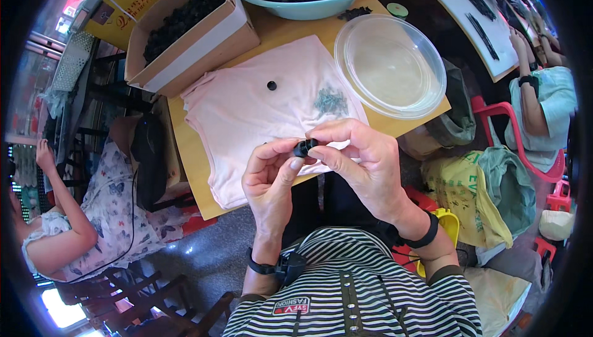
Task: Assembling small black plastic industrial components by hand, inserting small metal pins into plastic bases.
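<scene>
Between my two hands, over the near edge of the table, is a small round black plastic part (304, 147). The fingers of my left hand (269, 176) pinch it from the left. From the other side my right hand (364, 161) grips it between thumb and forefinger. Farther off on the pink cloth (247, 114) lies a single black ring-shaped piece (272, 85). A small heap of clear, thin pieces (331, 101) sits on the cloth beyond my right hand.
A cardboard box (197, 46) of black parts stands back left, beside a pale green basin (306, 9) heaped with black pieces. A clear round plastic lid or tub (392, 65) rests at the right table edge. People sit left and right; sacks (466, 195) stand at right.
</scene>
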Motion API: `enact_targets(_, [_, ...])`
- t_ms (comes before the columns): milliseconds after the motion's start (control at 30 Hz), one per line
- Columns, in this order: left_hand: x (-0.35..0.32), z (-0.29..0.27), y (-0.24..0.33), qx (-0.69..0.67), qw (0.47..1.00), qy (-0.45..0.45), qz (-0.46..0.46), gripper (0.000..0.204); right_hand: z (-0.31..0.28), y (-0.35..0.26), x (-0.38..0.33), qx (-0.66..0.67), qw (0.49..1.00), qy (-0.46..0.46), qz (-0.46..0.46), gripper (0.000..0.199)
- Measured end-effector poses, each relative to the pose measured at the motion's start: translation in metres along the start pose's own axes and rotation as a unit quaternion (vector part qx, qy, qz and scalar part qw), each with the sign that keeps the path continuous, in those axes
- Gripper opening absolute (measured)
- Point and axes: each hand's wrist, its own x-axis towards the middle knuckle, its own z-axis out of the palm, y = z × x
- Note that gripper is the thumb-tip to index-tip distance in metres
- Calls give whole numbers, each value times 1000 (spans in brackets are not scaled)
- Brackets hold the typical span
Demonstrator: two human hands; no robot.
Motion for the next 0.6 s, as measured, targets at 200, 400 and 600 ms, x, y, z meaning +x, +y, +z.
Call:
enact_targets(200, [1,-6,-6,51,998,6,20,24,-4,2,1,-168,979,-1,-111,21])
enact_targets(400, [3,-7,-5,25,999,4,19,25,-6,3,2,-248,952,-31,-178,30])
enact_targets(600, [3,-11,-6,42,998,-12,35,28,-6,7,3,-294,931,-47,-212,35])
